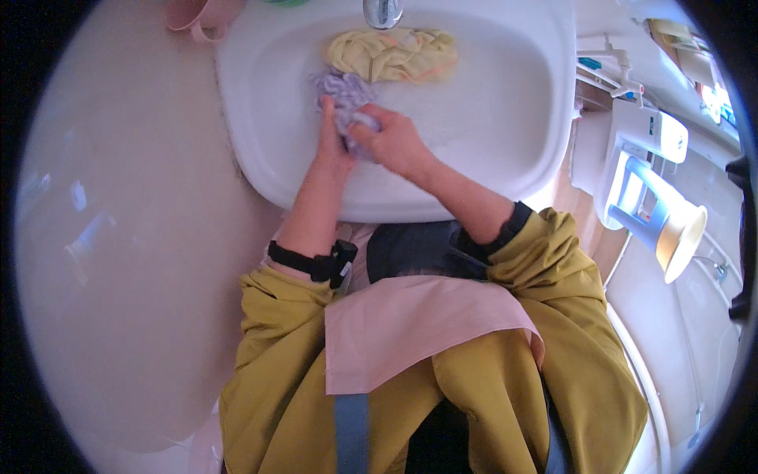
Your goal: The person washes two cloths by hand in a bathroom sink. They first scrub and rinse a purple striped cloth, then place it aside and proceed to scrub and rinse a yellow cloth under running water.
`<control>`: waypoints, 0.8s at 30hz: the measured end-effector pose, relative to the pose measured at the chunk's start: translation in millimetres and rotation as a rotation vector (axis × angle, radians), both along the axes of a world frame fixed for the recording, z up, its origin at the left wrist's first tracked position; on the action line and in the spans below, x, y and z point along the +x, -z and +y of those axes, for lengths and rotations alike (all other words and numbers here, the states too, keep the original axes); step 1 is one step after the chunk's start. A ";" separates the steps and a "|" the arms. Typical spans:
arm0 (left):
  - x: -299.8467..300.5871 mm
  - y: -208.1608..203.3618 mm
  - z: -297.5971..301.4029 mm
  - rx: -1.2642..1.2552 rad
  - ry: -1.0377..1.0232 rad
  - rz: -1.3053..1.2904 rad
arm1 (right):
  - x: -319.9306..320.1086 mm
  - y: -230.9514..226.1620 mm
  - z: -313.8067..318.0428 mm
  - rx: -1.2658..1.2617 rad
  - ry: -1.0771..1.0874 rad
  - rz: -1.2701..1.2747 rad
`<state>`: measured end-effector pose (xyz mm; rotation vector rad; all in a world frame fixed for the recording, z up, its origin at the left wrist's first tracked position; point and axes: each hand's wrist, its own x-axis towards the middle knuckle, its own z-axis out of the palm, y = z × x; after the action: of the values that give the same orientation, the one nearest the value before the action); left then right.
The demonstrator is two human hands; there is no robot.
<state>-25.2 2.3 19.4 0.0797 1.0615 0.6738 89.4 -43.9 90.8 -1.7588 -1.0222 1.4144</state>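
Observation:
A bunched, shaggy-looking lavender cloth [344, 91] is between my hands, over the left side of the white sink [513, 110]. My left hand [332, 136] supports it from the left, thumb up along its side and the other fingers mostly hidden. With curled fingers, my right hand [389, 141] grips the cloth's near right part. Just beyond, a wet, crumpled pale yellow cloth [391, 55] with faint orange streaks lies in the basin. Above that cloth hangs the chrome faucet [384, 12].
A pink cup [204, 17] stands off the sink's far left corner. The pale tiled wall [126, 197] runs close along the left. To the right are white pipes [624, 71], a toilet [596, 150] and a blue stool [651, 201] with a cream end.

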 end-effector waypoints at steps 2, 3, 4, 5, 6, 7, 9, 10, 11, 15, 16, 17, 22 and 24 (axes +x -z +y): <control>-2.6 3.6 16.9 0.087 -0.001 -0.308 | 4.4 -26.5 4.5 0.033 -0.079 0.117; -3.0 -1.6 17.1 0.057 0.015 -0.283 | 1.1 -29.8 3.0 0.088 -0.086 0.120; -3.2 -7.9 17.4 0.027 0.030 -0.256 | -2.1 -32.3 1.6 0.144 -0.094 0.125; -1.6 -13.5 16.2 -0.005 0.047 -0.230 | -4.2 -34.1 -0.2 0.197 -0.100 0.128; -1.5 -12.0 13.1 0.006 0.055 -0.280 | -5.6 -32.0 -0.6 0.184 -0.093 0.072; -1.9 -8.1 9.3 0.016 0.063 -0.328 | -6.4 -25.8 0.7 0.171 -0.086 0.017; 2.6 -6.9 8.0 0.048 0.081 -0.264 | -3.9 -13.0 9.2 0.138 -0.087 -0.197; 5.8 -7.9 6.7 0.065 0.092 -0.150 | -1.4 -6.4 13.8 0.114 -0.092 -0.354; 7.0 -10.7 0.5 0.072 0.112 -0.036 | -1.7 -3.5 13.7 0.079 -0.090 -0.509; 23.3 -43.4 -2.6 -0.022 0.168 0.155 | 28.5 13.6 24.2 -0.081 -0.163 -0.757; 19.2 -35.5 -4.9 0.026 0.128 0.076 | 43.6 30.2 26.4 -0.183 -0.144 -0.788; 11.9 -26.0 -7.1 0.099 0.196 0.153 | 67.2 47.5 26.6 -0.299 -0.100 -0.766; -2.1 -12.9 -26.6 0.809 0.736 1.130 | 123.0 96.4 -8.5 -0.019 0.141 -0.923; 12.8 -22.7 -38.0 0.922 1.151 1.367 | 108.0 102.3 -15.6 0.029 0.009 -1.017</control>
<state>-12.4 -35.7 42.0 2.0148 1.5768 -0.1368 197.5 -59.5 -11.4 -2.4920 -1.4836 0.4055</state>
